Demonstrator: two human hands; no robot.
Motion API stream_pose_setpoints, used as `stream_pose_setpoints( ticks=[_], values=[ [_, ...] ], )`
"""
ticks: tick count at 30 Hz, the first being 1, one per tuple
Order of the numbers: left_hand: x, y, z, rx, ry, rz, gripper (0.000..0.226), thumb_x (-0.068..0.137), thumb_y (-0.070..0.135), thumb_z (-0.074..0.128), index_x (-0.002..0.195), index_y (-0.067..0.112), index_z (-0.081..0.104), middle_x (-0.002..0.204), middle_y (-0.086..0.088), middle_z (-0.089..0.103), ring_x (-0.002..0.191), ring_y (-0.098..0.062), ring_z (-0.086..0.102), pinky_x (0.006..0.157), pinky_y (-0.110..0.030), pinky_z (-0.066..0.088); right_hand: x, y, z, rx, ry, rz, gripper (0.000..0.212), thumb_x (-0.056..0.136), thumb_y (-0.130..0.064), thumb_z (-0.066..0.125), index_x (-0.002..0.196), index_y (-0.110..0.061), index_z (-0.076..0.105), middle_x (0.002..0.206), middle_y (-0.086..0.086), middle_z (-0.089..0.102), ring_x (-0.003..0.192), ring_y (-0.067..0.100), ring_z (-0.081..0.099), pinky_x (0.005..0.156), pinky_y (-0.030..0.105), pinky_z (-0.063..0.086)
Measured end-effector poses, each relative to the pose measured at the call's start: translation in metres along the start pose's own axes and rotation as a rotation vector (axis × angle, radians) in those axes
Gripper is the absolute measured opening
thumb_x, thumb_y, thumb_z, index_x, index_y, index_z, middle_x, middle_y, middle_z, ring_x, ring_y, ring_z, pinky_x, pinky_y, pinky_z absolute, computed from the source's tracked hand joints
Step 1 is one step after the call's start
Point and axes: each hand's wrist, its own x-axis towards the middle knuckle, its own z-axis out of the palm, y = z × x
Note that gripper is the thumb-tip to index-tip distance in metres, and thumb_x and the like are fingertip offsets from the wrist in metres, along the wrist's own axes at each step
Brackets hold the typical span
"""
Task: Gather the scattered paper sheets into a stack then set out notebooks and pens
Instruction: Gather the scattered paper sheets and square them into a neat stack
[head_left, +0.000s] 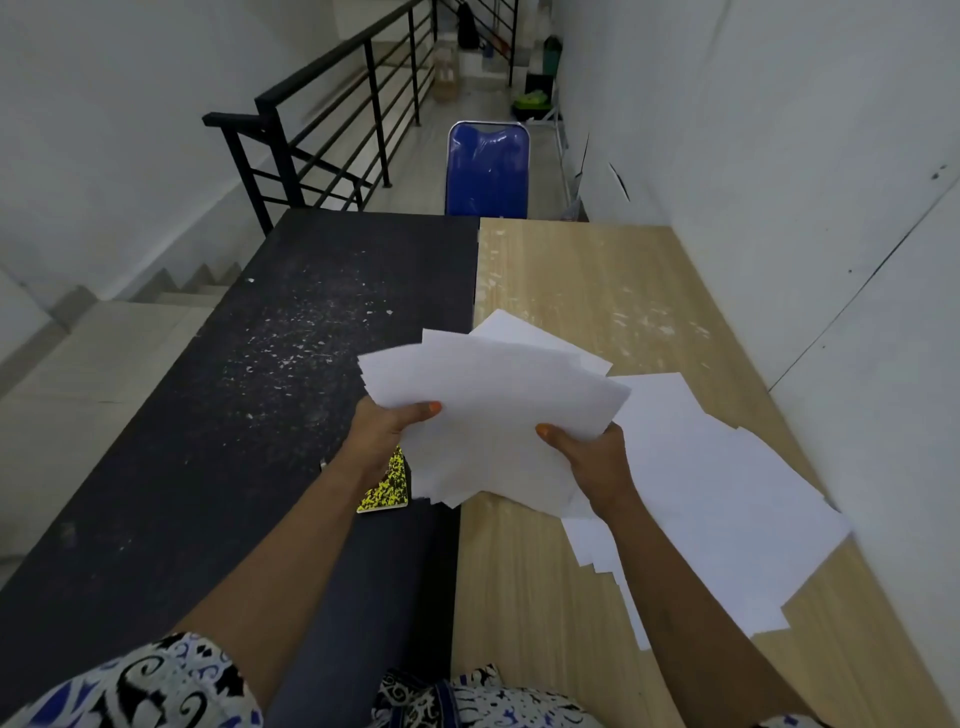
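Both my hands hold a loose bundle of white paper sheets (488, 405) above the seam between the two tables. My left hand (387, 428) grips its left edge with the thumb on top, and my right hand (589, 460) grips its lower right edge. More white sheets (727, 499) lie fanned out on the wooden table (597, 275) to the right, reaching towards the wall. A notebook with a yellow and black speckled cover (387, 488) lies on the dark table (260, 389), partly hidden under the held bundle and my left wrist. No pens are visible.
A blue chair (488, 171) stands behind the far table edge. A black stair railing (332, 119) and descending steps are to the left. A white wall (831, 208) runs close along the wooden table's right side. Clutter sits at the far end of the corridor.
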Motion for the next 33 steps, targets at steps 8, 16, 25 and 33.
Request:
stream_pose_setpoints(
  ticks=[8, 16, 25, 33],
  values=[
    [-0.001, 0.012, 0.013, 0.017, -0.010, 0.022, 0.040, 0.068, 0.006, 0.083, 0.104, 0.013, 0.068, 0.102, -0.005, 0.073, 0.093, -0.022, 0.070, 0.076, -0.037, 0.056, -0.004, -0.005, 0.006, -0.013, -0.003, -0.027, 0.025, 0.078, -0.012, 0.078, 0.098, -0.022, 0.068, 0.097, -0.002, 0.072, 0.088, 0.013, 0.069, 0.073, 0.031, 0.057],
    [-0.010, 0.017, 0.021, 0.055, -0.043, 0.065, 0.044, 0.071, 0.024, 0.081, 0.112, 0.015, 0.067, 0.109, -0.005, 0.072, 0.099, -0.023, 0.070, 0.082, -0.038, 0.057, -0.007, 0.001, 0.002, 0.018, 0.011, -0.028, 0.039, 0.076, -0.014, 0.080, 0.112, -0.019, 0.064, 0.104, -0.001, 0.071, 0.094, 0.014, 0.069, 0.074, 0.032, 0.059],
    [-0.008, 0.025, 0.023, 0.126, -0.085, 0.108, 0.060, 0.065, 0.051, 0.076, 0.108, 0.009, 0.068, 0.102, -0.006, 0.073, 0.091, -0.018, 0.071, 0.070, -0.026, 0.055, -0.001, -0.007, -0.003, 0.111, -0.054, -0.035, 0.060, 0.067, -0.027, 0.084, 0.119, -0.008, 0.061, 0.111, 0.012, 0.069, 0.101, 0.029, 0.067, 0.081, 0.047, 0.058],
    [-0.009, 0.004, 0.015, 0.153, -0.154, 0.049, 0.052, 0.070, 0.023, 0.084, 0.116, 0.012, 0.063, 0.110, -0.006, 0.071, 0.098, -0.022, 0.069, 0.077, -0.034, 0.057, -0.002, 0.009, -0.007, -0.006, -0.098, -0.002, 0.042, 0.076, -0.011, 0.079, 0.115, -0.017, 0.062, 0.108, 0.003, 0.071, 0.101, 0.023, 0.067, 0.080, 0.038, 0.058]
  ],
)
